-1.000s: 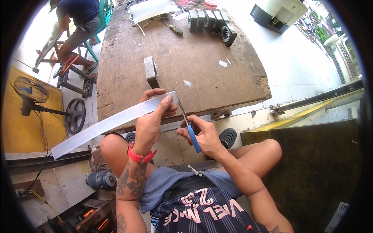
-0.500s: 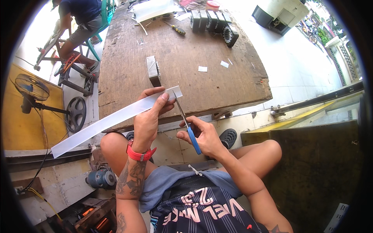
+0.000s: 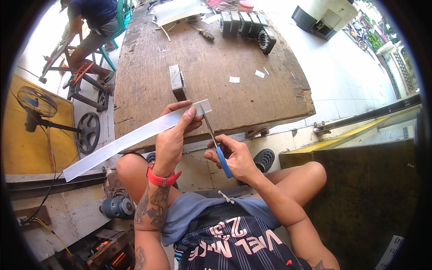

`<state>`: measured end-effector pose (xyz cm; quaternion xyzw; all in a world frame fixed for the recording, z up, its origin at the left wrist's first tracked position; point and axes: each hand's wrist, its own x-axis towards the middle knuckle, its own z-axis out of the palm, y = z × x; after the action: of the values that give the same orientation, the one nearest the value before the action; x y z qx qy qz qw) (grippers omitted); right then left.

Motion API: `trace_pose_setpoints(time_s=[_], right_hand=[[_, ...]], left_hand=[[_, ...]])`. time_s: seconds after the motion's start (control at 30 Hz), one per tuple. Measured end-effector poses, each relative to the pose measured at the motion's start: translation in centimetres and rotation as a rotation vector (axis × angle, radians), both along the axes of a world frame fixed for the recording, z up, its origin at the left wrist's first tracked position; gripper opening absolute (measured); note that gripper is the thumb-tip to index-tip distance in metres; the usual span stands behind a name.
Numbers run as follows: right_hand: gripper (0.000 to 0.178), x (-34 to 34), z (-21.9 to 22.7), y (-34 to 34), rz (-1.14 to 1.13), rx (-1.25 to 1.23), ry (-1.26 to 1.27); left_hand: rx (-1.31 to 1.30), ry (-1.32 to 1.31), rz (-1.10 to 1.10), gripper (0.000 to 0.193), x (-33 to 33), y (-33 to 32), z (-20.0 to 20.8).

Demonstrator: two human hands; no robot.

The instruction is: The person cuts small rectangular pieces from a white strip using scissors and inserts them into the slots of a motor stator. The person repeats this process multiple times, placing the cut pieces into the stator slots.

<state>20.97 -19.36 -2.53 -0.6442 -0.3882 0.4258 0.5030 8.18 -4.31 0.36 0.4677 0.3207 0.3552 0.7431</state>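
My left hand pinches a long, translucent white plastic strip close to its right end. The strip slants down to the left, past the table edge. In my right hand are scissors with blue handles, my fingers closed round them. Their blades reach up to the strip's right end and lie across it, a short way in from the tip. Just beyond my left hand, a grey metal stator core with a toothed inside stands on the wooden table.
Several similar stator cores stand at the table's far right. Near them lie a screwdriver and small white cut pieces. Further left are white sheets. A person sits at the upper left, beyond a fan.
The scissor blades have closed further across the strip's end. The strip's far left end has shifted slightly up and to the right. Both hands stay nearly in place.
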Motion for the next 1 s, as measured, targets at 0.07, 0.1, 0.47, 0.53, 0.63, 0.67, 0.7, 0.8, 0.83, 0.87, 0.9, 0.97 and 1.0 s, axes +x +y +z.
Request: trace_pose_setpoints(time_s=[0.07,0.1,0.47,0.53,0.63,0.67,0.7,0.8,0.83,0.87,0.9,0.97,1.0], right_hand=[[0.047,0.00,0.07,0.07,-0.011,0.027,-0.016],[0.047,0.10,0.12,0.09,-0.017,0.029,-0.009],[0.059,0.34,0.26,-0.39,-0.020,0.048,-0.062],[0.061,0.34,0.36,-0.48,0.015,0.009,-0.050],[0.063,0.33,0.56,-0.39,0.030,-0.012,-0.047],[0.063,0.32,0.62,-0.33,0.030,-0.006,-0.043],[0.063,0.29,0.67,-0.27,0.028,-0.013,-0.048],[0.063,0.22,0.75,-0.14,0.024,-0.010,-0.046],[0.063,0.21,0.75,-0.13,0.023,-0.008,-0.045],[0.063,0.22,0.74,-0.13,0.024,-0.021,-0.043],[0.064,0.23,0.72,-0.15,0.024,-0.011,-0.046],[0.064,0.29,0.69,-0.17,0.028,-0.027,-0.050],[0.065,0.31,0.68,-0.17,0.029,-0.023,-0.048]], left_hand=[[0.004,0.023,-0.016,0.035,-0.06,-0.13,-0.02],[0.008,0.047,-0.030,0.035,-0.10,-0.23,-0.06],[-0.012,-0.063,0.050,0.033,-0.55,0.51,0.31],[0.048,-0.009,0.052,0.033,-0.31,0.27,0.22],[0.031,0.003,0.037,0.036,-0.08,-0.01,0.07],[0.038,0.002,0.033,0.035,-0.06,-0.02,0.04],[0.039,-0.001,0.031,0.035,-0.08,0.00,0.03],[0.038,0.002,0.030,0.035,-0.13,0.06,0.00],[0.035,0.006,0.030,0.035,-0.13,0.05,-0.02],[0.035,0.005,0.029,0.035,-0.14,0.05,-0.03],[0.034,0.005,0.027,0.035,-0.14,0.02,-0.05],[0.034,0.006,0.024,0.035,-0.12,-0.03,-0.08],[0.034,0.006,0.023,0.035,-0.08,-0.04,-0.10]])
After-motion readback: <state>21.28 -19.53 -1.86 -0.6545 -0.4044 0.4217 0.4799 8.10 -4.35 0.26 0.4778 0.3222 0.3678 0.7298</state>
